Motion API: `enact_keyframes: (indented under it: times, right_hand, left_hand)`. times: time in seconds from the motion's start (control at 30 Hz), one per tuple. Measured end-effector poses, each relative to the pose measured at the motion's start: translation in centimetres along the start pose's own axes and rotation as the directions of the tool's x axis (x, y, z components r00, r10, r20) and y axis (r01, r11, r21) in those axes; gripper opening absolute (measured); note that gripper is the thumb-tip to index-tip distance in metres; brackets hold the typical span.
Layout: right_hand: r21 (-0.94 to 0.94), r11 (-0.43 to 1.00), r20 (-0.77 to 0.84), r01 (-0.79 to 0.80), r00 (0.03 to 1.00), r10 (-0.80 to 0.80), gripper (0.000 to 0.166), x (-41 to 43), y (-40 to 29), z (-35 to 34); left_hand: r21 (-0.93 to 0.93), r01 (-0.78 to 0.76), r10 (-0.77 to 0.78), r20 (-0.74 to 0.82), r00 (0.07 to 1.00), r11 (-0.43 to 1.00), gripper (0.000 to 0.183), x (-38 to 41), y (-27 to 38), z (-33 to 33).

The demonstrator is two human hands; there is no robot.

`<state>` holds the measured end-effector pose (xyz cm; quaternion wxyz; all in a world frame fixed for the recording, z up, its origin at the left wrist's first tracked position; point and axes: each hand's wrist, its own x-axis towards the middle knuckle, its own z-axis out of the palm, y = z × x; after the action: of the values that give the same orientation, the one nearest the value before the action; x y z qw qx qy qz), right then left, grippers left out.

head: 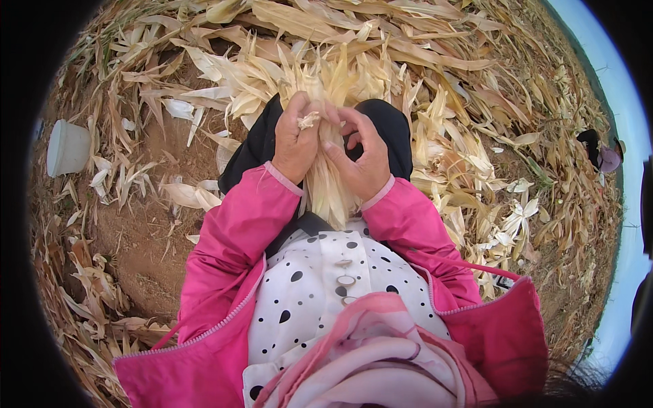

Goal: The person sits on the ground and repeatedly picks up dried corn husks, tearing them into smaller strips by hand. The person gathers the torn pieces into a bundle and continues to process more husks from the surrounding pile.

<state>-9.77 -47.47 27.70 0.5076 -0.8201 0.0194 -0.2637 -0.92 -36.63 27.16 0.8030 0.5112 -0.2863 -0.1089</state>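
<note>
A bundle of pale, dry corn husks [331, 196] lies lengthwise between my knees, its lower end against my lap and its upper end fanned out. My left hand [297, 140] is closed around the bundle's left side. By that thumb sticks out a short, crumpled husk end [308, 120]. On the other side, my right hand [365, 153] is curled, its thumb against the husks and its fingertips near my left fingers. A gap shows between the right thumb and fingers; whether they pinch a strip is hidden.
Loose corn husks and dry stalks [433, 56] cover the ground ahead and to the right. A white bucket [69, 149] lies tipped at the far left, beside bare brown soil [137, 245]. Another person [604, 155] is bent over far off to the right.
</note>
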Motion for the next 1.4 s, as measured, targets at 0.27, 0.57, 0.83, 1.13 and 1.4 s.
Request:
enact_keyframes:
  times: [0.27,0.57,0.83,1.13,1.4]
  right_hand:
    - [0.324,0.939,0.05,-0.11,0.994,0.099,0.039,1.3,2.0,0.9]
    - [0.074,0.997,0.272,0.016,0.962,-0.036,0.027,2.1,0.6,-0.1]
    - [0.193,0.975,0.182,0.114,0.972,-0.15,0.018,3.1,2.5,0.7]
    - [0.52,0.804,0.22,-0.289,0.955,0.201,0.008,3.0,1.4,-0.2]
    - [0.653,0.651,0.322,-0.387,0.92,0.223,0.012,3.4,0.2,-1.8]
  left_hand:
    - [0.161,0.036,-0.041,0.028,0.999,0.986,0.017,0.1,-0.3,0.2]
    - [0.113,0.098,-0.105,0.055,0.993,0.989,0.028,0.7,1.1,1.2]
    - [-0.13,0.098,-0.09,0.062,0.994,0.987,0.073,1.0,1.2,1.3]
    - [0.513,-0.107,0.112,0.022,0.993,0.852,0.022,-1.4,0.4,0.0]
    - [0.498,-0.026,0.093,-0.111,0.989,0.867,0.013,-0.5,0.1,-1.0]
